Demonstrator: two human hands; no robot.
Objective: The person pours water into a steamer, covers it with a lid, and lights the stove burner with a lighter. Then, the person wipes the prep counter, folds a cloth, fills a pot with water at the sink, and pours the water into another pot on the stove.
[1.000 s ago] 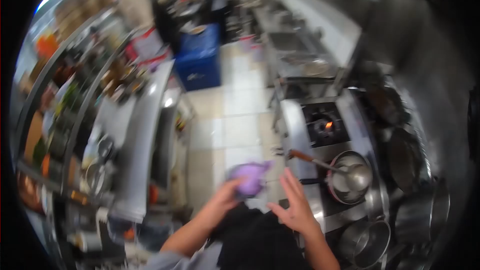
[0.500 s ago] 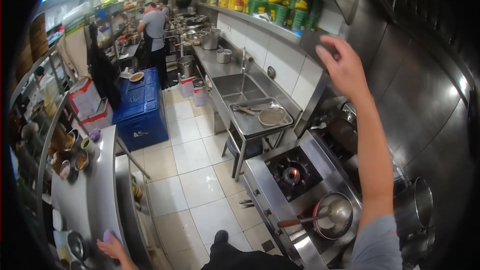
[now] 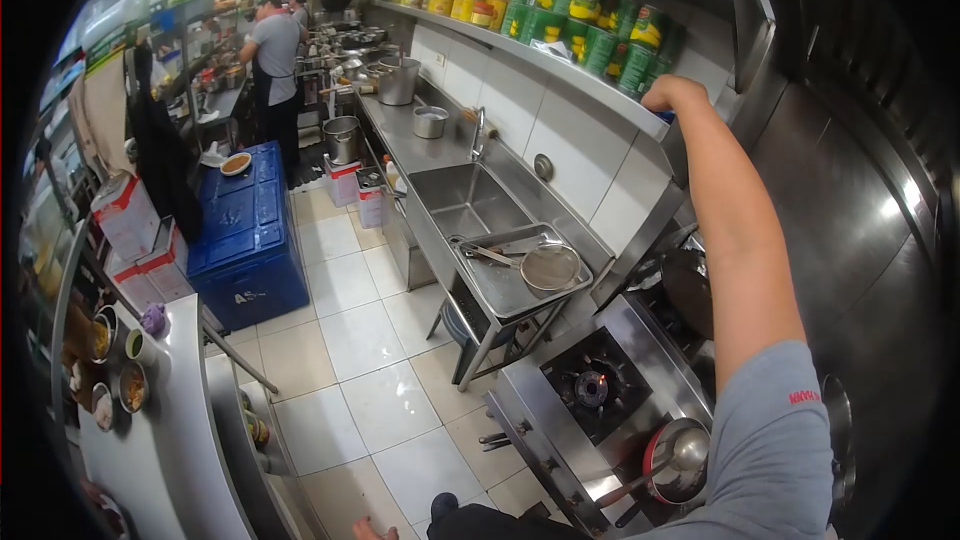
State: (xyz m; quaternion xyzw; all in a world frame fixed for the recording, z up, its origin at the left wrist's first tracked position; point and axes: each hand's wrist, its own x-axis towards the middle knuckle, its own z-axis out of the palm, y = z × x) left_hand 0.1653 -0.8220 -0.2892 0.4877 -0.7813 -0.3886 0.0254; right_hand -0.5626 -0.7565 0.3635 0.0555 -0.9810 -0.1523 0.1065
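Observation:
My right arm stretches up to the lower wall shelf. At its near end my right hand is curled over, fingers bent down beside the green cans. A small blue thing shows just under the fingers; what it is, and how firmly I hold it, is hidden. Only part of my left hand enters at the bottom edge, low over the floor. Its visible fingers are apart and nothing shows in them.
Below my right arm a stove has a small flame at one burner and a red pan holding a ladle. Beyond stand a sink and a tray with a strainer. A blue chest and a co-worker are farther left.
My right hand has moved from in front of the wall onto the shelf's end. My left hand has left the side counter and moved right, to the bottom edge. The view has shifted.

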